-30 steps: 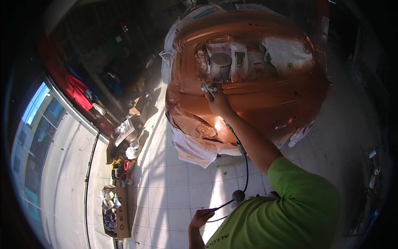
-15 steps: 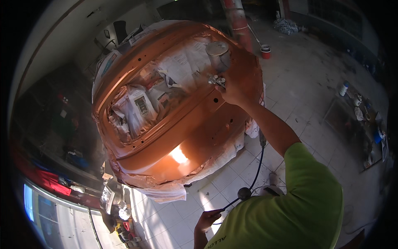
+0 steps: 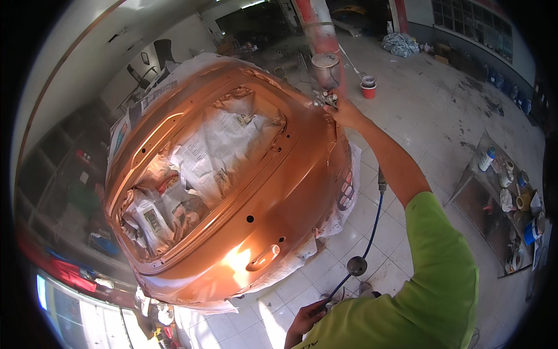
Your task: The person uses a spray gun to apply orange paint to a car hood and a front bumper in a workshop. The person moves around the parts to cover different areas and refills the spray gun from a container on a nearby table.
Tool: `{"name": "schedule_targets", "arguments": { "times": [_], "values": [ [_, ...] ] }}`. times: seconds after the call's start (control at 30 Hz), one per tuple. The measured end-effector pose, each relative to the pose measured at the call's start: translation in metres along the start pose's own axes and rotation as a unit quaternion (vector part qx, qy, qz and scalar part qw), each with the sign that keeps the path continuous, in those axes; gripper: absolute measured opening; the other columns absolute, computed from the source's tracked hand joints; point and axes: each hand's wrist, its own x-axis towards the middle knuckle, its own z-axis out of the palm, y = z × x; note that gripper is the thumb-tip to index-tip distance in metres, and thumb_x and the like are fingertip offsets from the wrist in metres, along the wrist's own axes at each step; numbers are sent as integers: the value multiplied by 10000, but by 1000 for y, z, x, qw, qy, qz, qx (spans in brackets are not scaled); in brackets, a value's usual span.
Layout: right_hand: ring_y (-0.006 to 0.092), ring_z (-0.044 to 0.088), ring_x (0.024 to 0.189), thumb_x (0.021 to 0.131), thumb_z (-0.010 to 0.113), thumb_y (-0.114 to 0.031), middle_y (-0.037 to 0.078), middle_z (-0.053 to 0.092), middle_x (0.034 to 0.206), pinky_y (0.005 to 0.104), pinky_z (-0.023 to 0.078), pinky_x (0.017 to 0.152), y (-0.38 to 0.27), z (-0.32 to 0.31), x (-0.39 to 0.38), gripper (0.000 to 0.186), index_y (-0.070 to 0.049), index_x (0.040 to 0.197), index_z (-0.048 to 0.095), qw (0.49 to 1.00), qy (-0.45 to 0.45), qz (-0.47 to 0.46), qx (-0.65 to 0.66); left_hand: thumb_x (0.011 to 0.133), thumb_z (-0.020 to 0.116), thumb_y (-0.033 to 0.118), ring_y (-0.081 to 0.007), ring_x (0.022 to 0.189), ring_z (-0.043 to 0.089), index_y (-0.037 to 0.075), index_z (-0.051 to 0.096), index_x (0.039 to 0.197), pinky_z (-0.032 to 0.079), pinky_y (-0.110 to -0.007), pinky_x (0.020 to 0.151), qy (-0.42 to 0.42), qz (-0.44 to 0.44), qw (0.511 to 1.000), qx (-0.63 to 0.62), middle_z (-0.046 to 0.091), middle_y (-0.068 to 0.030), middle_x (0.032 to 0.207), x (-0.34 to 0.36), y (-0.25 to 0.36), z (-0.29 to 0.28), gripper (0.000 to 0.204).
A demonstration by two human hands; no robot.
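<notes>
My right hand (image 3: 347,111) grips a spray gun (image 3: 326,100) with a round cup (image 3: 326,71) on top. The gun is over the far right end of a large copper-orange vehicle body panel (image 3: 273,192); I cannot tell the exact distance between them. Crumpled newspaper (image 3: 200,154) masks the panel's opening. Low in the view, my left hand (image 3: 306,319) closes round a dark air hose (image 3: 338,287). A black ball (image 3: 357,266) sits along this hose, which rises to a fitting (image 3: 382,180) below my right forearm.
White masking sheets hang round the panel's edges. Beyond it stand a red and white post (image 3: 315,29) and a small red bucket (image 3: 368,91). At the right, a low bench (image 3: 472,195) carries bottles and tape rolls. The tiled floor (image 3: 401,232) runs between bench and panel.
My right hand has carried the spray gun from above the panel's middle to its far right end. The view has shifted, and my left hand still holds the hose.
</notes>
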Motion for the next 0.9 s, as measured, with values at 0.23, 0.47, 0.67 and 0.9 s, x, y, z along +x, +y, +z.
{"name": "schedule_targets", "arguments": {
  "times": [0.23, 0.47, 0.67, 0.9],
  "values": [
    [394, 681, 997, 999, 663, -331, 258, 688, 1074, 453, 515, 825, 70, -9, 84, 499, -14, 1312, 438, 994, 38, -83, 67, 1027, 636, 153, -101, 1087, 612, 40, 582, 1434, 479, -270, 992, -46, -25, 998, 20, 696, -45, 1244, 91, 51, 4, 426],
    [103, 535, 589, 1037, 623, -320, 20, 569, 744, 298, 434, 505, 14, -26, 66, 437, -48, 1329, 446, 945, -236, 34, 224, 1042, 612, 168, -104, 1048, 624, 40, 619, 1396, 493, -281, 975, -91, 29, 994, 56, 727, -65, 1200, 155, 82, 20, 377],
    [253, 697, 856, 1025, 637, -350, 143, 698, 1018, 391, 551, 800, 84, -14, 155, 517, -6, 1345, 421, 966, -127, -72, 213, 1038, 601, 133, -117, 1097, 616, 22, 626, 1381, 486, -282, 988, -43, 68, 995, 61, 719, -76, 1240, 204, 110, 72, 361],
    [325, 702, 942, 993, 673, -386, 224, 708, 1091, 416, 530, 837, 91, -22, 184, 564, -12, 1351, 447, 978, -115, -78, 153, 1042, 596, 129, -117, 1087, 625, 8, 631, 1370, 489, -282, 989, 24, 52, 998, -16, 721, -78, 1233, 241, 109, 130, 351]
  ]
}}
